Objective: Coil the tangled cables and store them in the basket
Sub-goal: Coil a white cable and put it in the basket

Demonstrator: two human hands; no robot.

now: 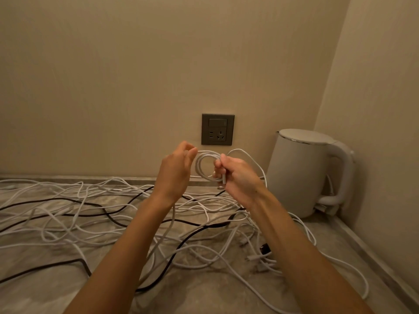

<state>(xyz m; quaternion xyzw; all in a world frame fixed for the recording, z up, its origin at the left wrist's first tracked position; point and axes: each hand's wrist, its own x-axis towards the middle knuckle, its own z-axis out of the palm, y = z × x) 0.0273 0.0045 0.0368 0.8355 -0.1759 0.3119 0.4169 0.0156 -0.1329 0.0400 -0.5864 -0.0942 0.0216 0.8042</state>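
Note:
Both hands are raised above the counter in front of the wall. My right hand (235,175) grips a small round coil of white cable (204,165), its fingers curled round the coil's right side. My left hand (175,171) pinches the same white cable at the coil's upper left, and the loose length hangs down from it to the counter. Below lies a tangle of white cables (68,223) spread over the marble counter (204,295), with a black cable (108,215) running through it. No basket is in view.
A white electric kettle (303,175) stands in the back right corner on its base. A dark wall socket (217,129) sits on the wall behind my hands. A black plug (265,249) and white connectors lie at the right among the cables.

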